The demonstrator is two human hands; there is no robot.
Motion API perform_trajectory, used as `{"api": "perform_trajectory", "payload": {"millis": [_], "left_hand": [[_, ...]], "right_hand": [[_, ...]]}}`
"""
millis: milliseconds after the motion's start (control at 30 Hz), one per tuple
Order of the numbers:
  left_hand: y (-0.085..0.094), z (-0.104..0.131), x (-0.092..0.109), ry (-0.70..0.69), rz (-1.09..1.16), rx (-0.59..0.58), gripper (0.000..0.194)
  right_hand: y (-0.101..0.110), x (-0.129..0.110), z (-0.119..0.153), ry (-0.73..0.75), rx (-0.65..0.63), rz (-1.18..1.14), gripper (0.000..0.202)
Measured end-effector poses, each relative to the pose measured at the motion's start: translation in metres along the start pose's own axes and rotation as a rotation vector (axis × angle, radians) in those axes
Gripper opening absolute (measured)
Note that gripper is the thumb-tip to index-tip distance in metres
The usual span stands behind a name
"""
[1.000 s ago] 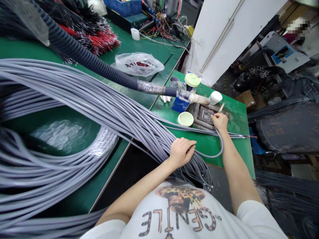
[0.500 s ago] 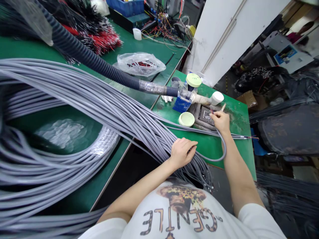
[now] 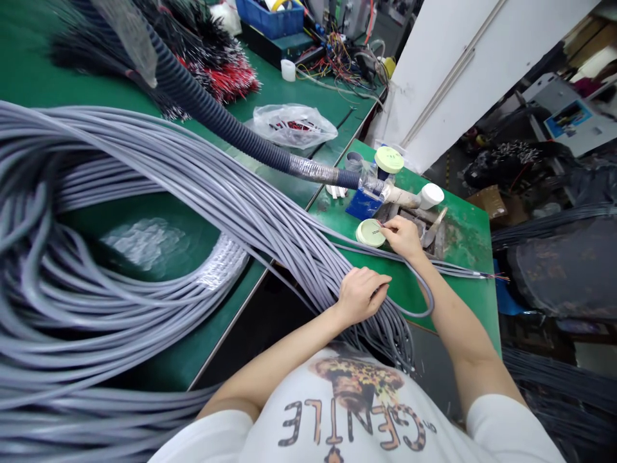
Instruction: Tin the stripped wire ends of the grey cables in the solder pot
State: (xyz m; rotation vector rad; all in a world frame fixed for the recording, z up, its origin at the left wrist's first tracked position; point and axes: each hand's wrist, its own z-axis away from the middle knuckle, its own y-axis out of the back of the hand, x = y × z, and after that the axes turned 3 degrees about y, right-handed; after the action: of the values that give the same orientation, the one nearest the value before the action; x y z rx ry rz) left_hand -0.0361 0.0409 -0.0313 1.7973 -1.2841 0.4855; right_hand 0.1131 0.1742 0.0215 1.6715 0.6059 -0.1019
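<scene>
A thick bundle of grey cables [image 3: 270, 218] runs across the bench toward me. On its near end lies my left hand [image 3: 362, 294], its fingers curled over the cables and the fingertips partly hidden. My right hand [image 3: 403, 236] pinches the end of one grey cable, whose length loops back below the wrist. That cable end is over a round pale yellow-green dish [image 3: 369, 233], close to its surface; I cannot tell whether the wire tips touch it. Just behind the right hand sits a dark, stained solder pot [image 3: 436, 239] with a flat scraper-like stick [image 3: 435, 226] on it.
A ribbed dark hose [image 3: 250, 145] crosses above the bench and ends in a pale nozzle beside a white cup [image 3: 430, 195]. A blue box [image 3: 362, 203] supports it. Several stripped cable ends [image 3: 494, 276] point right. A plastic bag [image 3: 295, 125] lies farther back.
My right hand has moved left with the cable end, from above the solder pot to the pale dish. My left hand stays on the bundle. The view has shifted slightly.
</scene>
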Motion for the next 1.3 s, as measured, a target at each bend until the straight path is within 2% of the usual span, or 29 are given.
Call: {"api": "perform_trajectory", "payload": {"millis": [200,267,367,467,533,667,800,1033,1300], "left_hand": [[0.001,0.0,0.001,-0.007,0.001,0.007,0.016],[0.001,0.0,0.001,-0.007,0.007,0.012,0.015],[0.001,-0.001,0.001,-0.008,0.009,0.005,0.015],[0.001,0.0,0.0,-0.002,0.012,-0.003,0.016],[0.001,0.0,-0.001,0.003,0.019,-0.006,0.016],[-0.001,0.001,-0.002,0.003,0.022,0.003,0.015],[-0.002,0.001,-0.002,0.004,0.016,0.005,0.015],[-0.001,-0.001,-0.001,-0.006,0.012,0.003,0.015],[-0.002,-0.001,-0.002,-0.005,0.01,0.005,0.015]], "right_hand": [[-0.009,-0.003,-0.004,0.015,-0.04,0.083,0.019],[-0.005,-0.005,-0.004,0.017,-0.034,0.082,0.019],[0.01,0.001,-0.002,0.016,0.06,0.066,0.018],[0.028,0.024,0.001,-0.041,0.203,0.09,0.02],[0.035,0.045,0.003,-0.115,0.249,0.14,0.022],[0.033,0.085,0.009,-0.251,0.238,0.247,0.023],[0.025,0.104,0.013,-0.3,0.233,0.291,0.025],[0.02,0.114,0.014,-0.331,0.197,0.325,0.026],[0.021,0.111,0.013,-0.323,0.196,0.293,0.023]]}}
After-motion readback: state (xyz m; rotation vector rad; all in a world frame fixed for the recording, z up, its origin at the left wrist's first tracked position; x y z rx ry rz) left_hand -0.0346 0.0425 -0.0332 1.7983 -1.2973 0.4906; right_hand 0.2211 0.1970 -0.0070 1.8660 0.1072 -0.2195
